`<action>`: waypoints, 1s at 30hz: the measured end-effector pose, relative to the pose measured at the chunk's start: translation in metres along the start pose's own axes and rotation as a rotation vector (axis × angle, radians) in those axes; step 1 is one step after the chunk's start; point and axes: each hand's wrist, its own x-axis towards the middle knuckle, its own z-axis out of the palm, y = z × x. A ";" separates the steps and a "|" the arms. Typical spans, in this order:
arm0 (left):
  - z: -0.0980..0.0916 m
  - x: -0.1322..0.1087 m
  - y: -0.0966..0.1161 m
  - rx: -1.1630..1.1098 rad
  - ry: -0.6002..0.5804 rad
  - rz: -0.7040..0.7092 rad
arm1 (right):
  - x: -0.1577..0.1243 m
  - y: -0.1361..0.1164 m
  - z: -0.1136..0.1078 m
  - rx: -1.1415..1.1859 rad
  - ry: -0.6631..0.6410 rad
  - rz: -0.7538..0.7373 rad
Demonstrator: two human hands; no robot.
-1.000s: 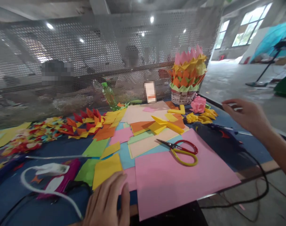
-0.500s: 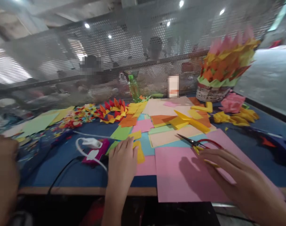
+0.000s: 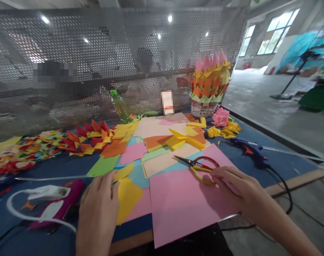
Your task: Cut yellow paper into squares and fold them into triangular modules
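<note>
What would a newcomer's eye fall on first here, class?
Probably the tall petalled basket, pink-tipped, at the back right of the blue table. Next, perhaps, the scissors near the middle, with one red and one yellow handle, the fingers of the right hand at the yellow one.

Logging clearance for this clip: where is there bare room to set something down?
Bare blue tabletop lies between the right pale rod and the wooden edge, and between the petal ring and left pale rod. The middle is crowded: layered papers, scissors, left hand, right hand.

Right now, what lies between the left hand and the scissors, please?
The head view shows papers, including a yellow piece and pink sheet, between the left hand and scissors.
</note>
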 end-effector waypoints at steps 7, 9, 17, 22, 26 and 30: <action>-0.025 -0.015 0.004 -0.159 0.270 0.071 | 0.000 -0.009 0.001 0.043 0.077 -0.028; -0.043 -0.028 0.026 -0.211 0.395 0.074 | 0.002 -0.020 -0.001 0.057 0.094 -0.048; -0.075 -0.032 0.104 -0.762 0.246 0.328 | 0.024 -0.070 0.016 0.479 -0.071 0.065; -0.053 -0.013 0.108 -1.064 -0.067 0.120 | 0.038 -0.065 0.048 0.695 -0.110 0.167; -0.037 -0.015 0.106 -1.005 -0.210 0.141 | 0.038 -0.057 0.054 0.715 -0.139 0.213; -0.029 -0.022 0.107 -0.895 -0.295 0.262 | 0.033 -0.057 0.051 0.587 -0.119 0.200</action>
